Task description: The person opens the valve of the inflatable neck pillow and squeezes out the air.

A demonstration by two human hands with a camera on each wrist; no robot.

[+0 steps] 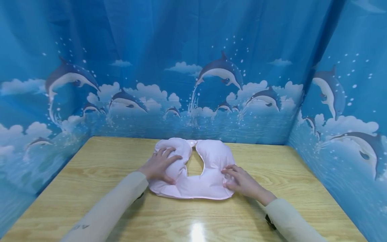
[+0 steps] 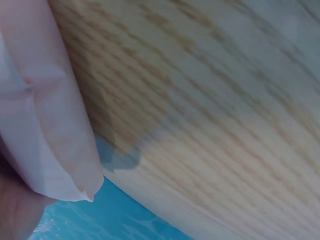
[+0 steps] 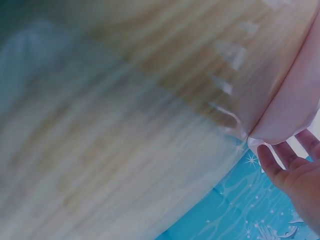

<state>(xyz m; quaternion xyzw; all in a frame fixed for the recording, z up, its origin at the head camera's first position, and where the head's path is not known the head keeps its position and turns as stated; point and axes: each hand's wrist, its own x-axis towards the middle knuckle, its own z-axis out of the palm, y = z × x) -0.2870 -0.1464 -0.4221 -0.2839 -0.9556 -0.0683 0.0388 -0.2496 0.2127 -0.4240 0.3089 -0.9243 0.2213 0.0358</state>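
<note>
Neck pillow (image 1: 196,189), pale pink and U-shaped, lies flat on worktop (image 1: 281,174) near the dolphin-print curtain (image 1: 151,50), ends pointing away, left hand (image 1: 160,165) spread loosely over its left lobe, right hand (image 1: 241,181) touching its right side with relaxed fingers, both unclenched.

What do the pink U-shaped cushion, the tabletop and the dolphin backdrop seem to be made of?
Pink U-shaped cushion: probably matte fabric, softly filled, since it puckers and bulges.
Tabletop: wood or wood-look laminate, glossy, showing grain and a bright reflection.
Dolphin backdrop: perhaps cloth or thin plastic sheet, smooth-looking, with soft folds.
</note>
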